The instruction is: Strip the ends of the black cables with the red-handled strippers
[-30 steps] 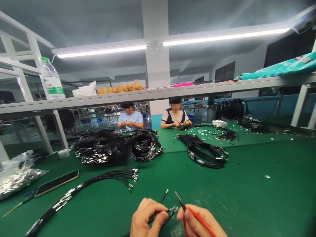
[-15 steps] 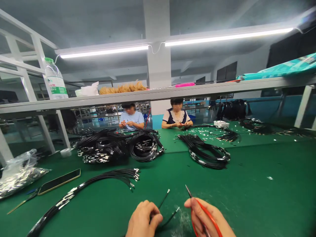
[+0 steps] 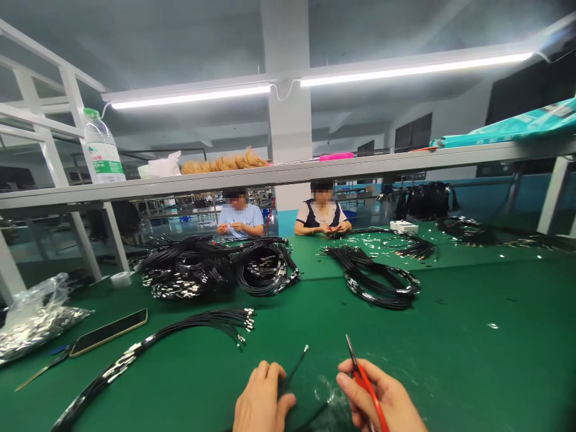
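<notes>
Black cable (image 3: 293, 367) sits pinched in the left hand (image 3: 262, 401) at about 6 o'clock on the green surface (image 3: 450, 360), its metal-tipped end pointing up toward 1 o'clock from the fingers. The left hand is closed on that cable; a second strand trails out below it toward the right. The right hand (image 3: 382, 399), at about 5 o'clock, is wrapped around red-handled tweezers (image 3: 360, 375) whose points aim toward 12 o'clock.

A second ago the tweezer points met the cable tip between the two hands; now the hands have drawn apart and the tweezers stand clear of the cable, with a small heap of clear scraps (image 3: 330, 393) lying between them. That reads as one tip having been dealt with and the tool pulled away from it.

At 10 o'clock a fan of finished cables (image 3: 202, 321) lies on the surface, with a phone (image 3: 108, 332) and a bag of metal parts (image 3: 36, 318) farther toward 9 o'clock. Coiled cable bundles (image 3: 216, 270) lie toward 11 and 12 o'clock, and two co-workers (image 3: 321, 216) sit on the far side.
</notes>
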A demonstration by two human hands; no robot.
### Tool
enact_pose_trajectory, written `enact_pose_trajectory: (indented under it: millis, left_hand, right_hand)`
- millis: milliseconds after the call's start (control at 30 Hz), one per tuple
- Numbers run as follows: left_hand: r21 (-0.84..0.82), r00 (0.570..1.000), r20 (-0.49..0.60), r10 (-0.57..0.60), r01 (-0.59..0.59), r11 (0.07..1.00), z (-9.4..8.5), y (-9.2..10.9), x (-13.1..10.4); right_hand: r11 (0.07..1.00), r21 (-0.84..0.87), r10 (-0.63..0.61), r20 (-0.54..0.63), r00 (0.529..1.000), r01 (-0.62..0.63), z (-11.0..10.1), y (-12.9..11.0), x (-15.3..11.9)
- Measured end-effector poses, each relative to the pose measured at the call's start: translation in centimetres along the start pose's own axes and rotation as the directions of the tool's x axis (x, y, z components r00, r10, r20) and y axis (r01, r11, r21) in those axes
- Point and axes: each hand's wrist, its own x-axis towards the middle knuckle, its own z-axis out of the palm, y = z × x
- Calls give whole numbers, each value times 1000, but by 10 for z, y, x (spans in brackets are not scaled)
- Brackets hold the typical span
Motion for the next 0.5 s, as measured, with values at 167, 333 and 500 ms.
enact_pose_trajectory:
  millis: [167, 333, 500]
  left_hand:
    - [109, 994, -109, -8, 20, 994, 8, -6, 1]
    - [-228, 980, -142, 140, -170, 959, -9, 5, -7]
    - [-254, 945, 17, 325, -311, 916, -18, 21, -13]
  right_hand:
    - [999, 40, 13, -11, 1000, -12, -2, 5, 3]
    - [983, 153, -94, -58, 994, 102, -4, 2, 7]
    - [949, 283, -108, -130, 986, 141, 2, -9, -1]
